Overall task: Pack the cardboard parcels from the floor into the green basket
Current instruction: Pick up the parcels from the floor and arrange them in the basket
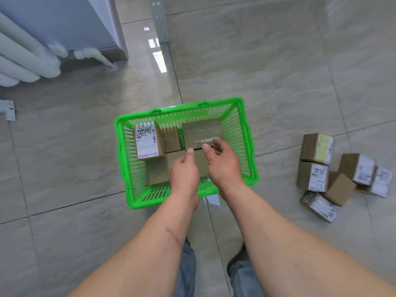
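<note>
The green basket [126, 168] stands on the tiled floor in the middle of the view. Inside it, a labelled parcel [147, 140] lies at the back left, a small plain parcel [170, 139] beside it, and a taped parcel [202, 130] at the back right. Another plain parcel [157, 170] lies at the front, partly hidden by my hands. My left hand [184, 170] and my right hand [221, 163] hover over the basket, fingers loosely curled, both thumb tips touching the taped parcel's near edge. Several loose parcels [317, 176] are piled on the floor to the right.
A white radiator [23, 56] and a wall corner [100, 24] stand at the back left. A small white bracket [8, 110] sits at the left edge. A paper slip [214, 200] lies by the basket's near side. My jeans-clad legs [246, 277] are below.
</note>
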